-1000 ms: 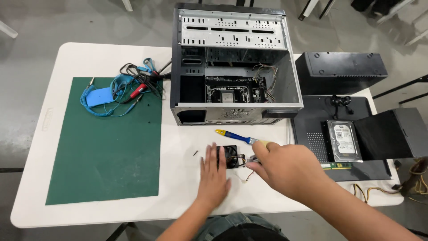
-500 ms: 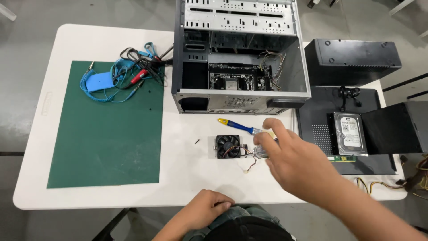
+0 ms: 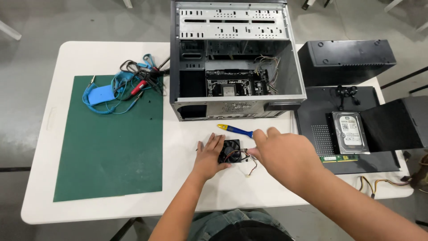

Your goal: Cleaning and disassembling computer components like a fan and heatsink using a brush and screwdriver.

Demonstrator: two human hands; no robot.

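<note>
Down in the lower middle of the frame, on the white plastic worktop (image 3: 111,53), the small square black cooling fan (image 3: 231,151) with its thin coloured wires is lying flat, already out of the case. The left hand (image 3: 208,158) is resting open against the fan's left edge, fingers spread, pinning it rather than gripping it. The right hand (image 3: 285,154) is coming in from the right, and its grip looks narrow, fingertips pinching at the fan's right side where the wires come out, though I can't quite tell if it's holding the wires or the frame.

Just above the fan, the blue-and-yellow-handled screwdriver (image 3: 235,130) is lying loose on the worktop, so nobody's using it right now. The open grey metal computer case (image 3: 236,62) is sitting in the upper middle with a circuit board still inside. Over on the right, a silver hard drive (image 3: 350,132) and a green memory stick (image 3: 339,158) are lying on a black panel (image 3: 321,107), so I'd guess the teardown is partway along. The green cutting mat (image 3: 111,147) on the left is holding only a tangle of blue coiled cable (image 3: 104,96).
</note>
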